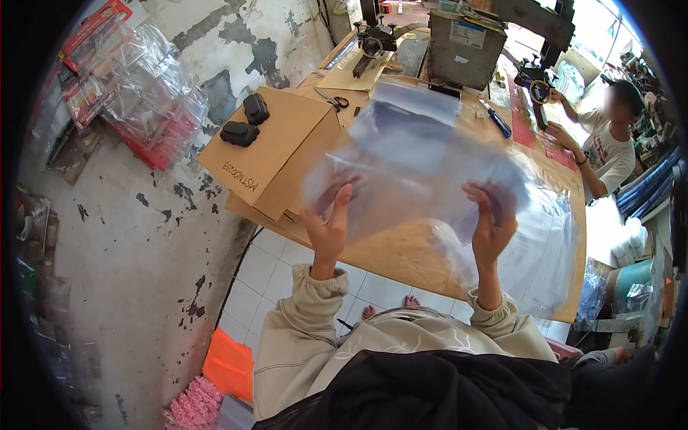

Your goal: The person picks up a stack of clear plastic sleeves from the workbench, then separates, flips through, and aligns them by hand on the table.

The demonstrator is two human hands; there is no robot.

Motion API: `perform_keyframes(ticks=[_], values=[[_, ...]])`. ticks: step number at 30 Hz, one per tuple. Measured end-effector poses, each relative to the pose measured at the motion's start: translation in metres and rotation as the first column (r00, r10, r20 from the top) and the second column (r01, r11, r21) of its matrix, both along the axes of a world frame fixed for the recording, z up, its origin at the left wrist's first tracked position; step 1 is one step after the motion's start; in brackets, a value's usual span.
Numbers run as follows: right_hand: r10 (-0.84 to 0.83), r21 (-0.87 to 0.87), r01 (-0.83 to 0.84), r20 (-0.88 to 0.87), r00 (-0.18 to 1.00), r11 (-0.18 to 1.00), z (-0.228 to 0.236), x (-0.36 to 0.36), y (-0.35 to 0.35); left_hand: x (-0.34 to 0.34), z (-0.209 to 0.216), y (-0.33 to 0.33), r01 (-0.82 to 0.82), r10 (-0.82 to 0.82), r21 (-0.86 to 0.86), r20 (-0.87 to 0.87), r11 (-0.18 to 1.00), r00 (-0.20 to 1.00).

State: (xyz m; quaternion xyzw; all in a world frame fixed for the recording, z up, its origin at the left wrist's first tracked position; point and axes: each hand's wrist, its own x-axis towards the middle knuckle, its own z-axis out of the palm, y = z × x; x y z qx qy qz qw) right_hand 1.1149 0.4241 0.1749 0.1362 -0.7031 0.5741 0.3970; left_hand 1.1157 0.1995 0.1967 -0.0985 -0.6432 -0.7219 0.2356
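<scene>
A transparent plastic sheet (412,183) is held up above the wooden table, blurred by motion along its edges. My left hand (328,228) grips its left side, thumb in front and fingers behind, seen hazily through the film. At the other end my right hand (493,223) pinches it in much the same way. Under and beyond the right hand spreads a loose pile of similar transparent sheets (548,261). More film, a flat bluish stack (423,100), rests on the table behind the held sheet.
At left stands a cardboard box (276,140) with two black cases (240,133) on top. Scissors (337,101) and a blue-handled tool (498,123) lie farther back. A bench machine (371,46) and grey metal box (466,54) stand behind. Another person (616,136) works at right.
</scene>
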Motion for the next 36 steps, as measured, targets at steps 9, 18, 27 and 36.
perform_keyframes(ticks=[9,18,27,36], values=[[-0.201,-0.033,0.203,0.043,0.979,0.979,-0.062,0.017,-0.02,0.02,-0.054,0.021,-0.083,0.076,-0.065,-0.098,0.994,0.992],[-0.3,0.041,0.299,0.022,0.954,0.953,-0.021,0.013,-0.015,0.021,-0.02,0.039,-0.299,0.303,0.054,-0.112,0.953,0.946],[-0.084,-0.111,0.099,0.137,0.987,0.989,-0.072,-0.017,-0.004,0.0,-0.066,0.013,-0.044,0.06,-0.222,0.065,0.974,0.996],[0.038,-0.122,0.041,0.582,0.812,0.992,0.023,0.041,0.116,-0.051,0.051,0.016,0.677,-0.674,0.035,0.154,0.735,0.723]])
